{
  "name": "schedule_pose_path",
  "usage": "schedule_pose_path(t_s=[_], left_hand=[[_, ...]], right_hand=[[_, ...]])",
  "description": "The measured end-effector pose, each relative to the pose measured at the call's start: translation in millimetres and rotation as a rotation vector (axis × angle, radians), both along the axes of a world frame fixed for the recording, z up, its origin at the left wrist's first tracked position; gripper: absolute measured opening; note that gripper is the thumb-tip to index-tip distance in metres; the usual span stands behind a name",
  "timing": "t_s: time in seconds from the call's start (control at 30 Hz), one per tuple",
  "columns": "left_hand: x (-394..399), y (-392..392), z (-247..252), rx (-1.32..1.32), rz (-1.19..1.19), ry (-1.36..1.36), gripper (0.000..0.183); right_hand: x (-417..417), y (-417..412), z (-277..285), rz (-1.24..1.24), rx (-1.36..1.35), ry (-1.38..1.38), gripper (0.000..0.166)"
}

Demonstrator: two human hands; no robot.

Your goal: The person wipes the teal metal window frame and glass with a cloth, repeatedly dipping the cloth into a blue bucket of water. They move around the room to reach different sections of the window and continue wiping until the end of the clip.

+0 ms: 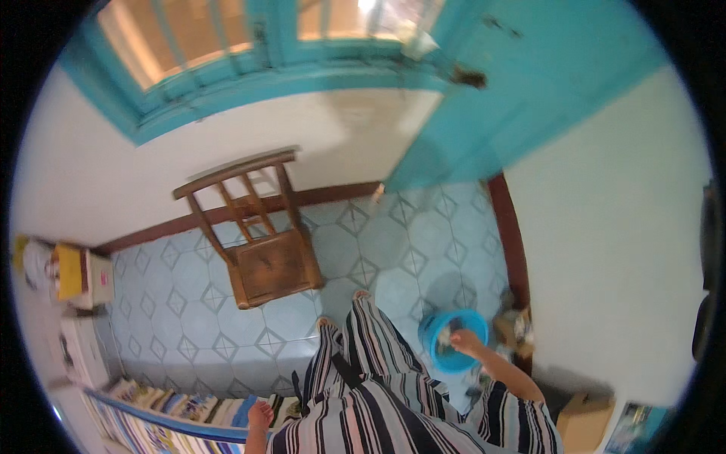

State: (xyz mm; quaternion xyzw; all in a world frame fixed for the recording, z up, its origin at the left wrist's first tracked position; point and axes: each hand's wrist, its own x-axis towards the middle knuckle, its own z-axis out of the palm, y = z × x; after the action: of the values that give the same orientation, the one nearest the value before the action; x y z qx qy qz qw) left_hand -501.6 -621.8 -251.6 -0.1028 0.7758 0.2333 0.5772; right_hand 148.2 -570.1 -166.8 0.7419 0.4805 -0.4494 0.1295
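Observation:
A light-blue plastic bucket (pixel 429 335) is at my right side, over the tiled floor. My right hand (pixel 466 341) is above its opening with the fingers curled. Something grey and whitish (pixel 445 339) shows in the bucket beside the fingers; I cannot make out what it is, nor whether the hand grips it or a handle. Low on the left, my left hand (pixel 261 413) hangs beside a striped, patterned fabric cover (pixel 218 410) with a blue edge. Nothing shows in that hand, but its fingers are too blurred to read.
A wooden chair (pixel 275 264) faces me ahead on the left. Beyond are a barred turquoise window (pixel 283 62) and turquoise door (pixel 510 85). Boxes (pixel 99 281) stand far left. Small items (pixel 513 329) line the right wall, with a cardboard box (pixel 584 423) behind.

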Motion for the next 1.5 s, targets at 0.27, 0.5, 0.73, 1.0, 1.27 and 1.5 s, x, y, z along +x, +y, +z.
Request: schedule_pose_path(t_s=[0.27, 0.5, 0.73, 1.0, 1.27, 1.5], left_hand=[[-24, 133, -44, 0.257, -0.629, -0.003, 0.023], [156, 192, -38, 0.429, -0.917, -0.196, 0.025], [338, 44, -18, 0.565, -1.144, -0.349, 0.028], [484, -24, -42, 0.424, -1.427, -0.389, 0.03], [635, -34, -169, 0.698, -1.923, -0.322, 0.019], [738, -105, -310, 0.533, -2.008, -0.456, 0.021]], right_hand=[[-109, -251, 24, -0.422, -0.052, 0.173, 0.024], [-126, -330, 72, -1.01, 0.303, 0.234, 0.03], [-85, -392, -5, -1.079, 0.585, 0.098, 0.044], [30, -309, -61, -1.135, 0.582, 0.163, 0.051], [150, -296, -305, -0.801, 0.361, -0.127, 0.054], [183, -288, -539, -0.129, 0.415, -0.271, 0.053]])
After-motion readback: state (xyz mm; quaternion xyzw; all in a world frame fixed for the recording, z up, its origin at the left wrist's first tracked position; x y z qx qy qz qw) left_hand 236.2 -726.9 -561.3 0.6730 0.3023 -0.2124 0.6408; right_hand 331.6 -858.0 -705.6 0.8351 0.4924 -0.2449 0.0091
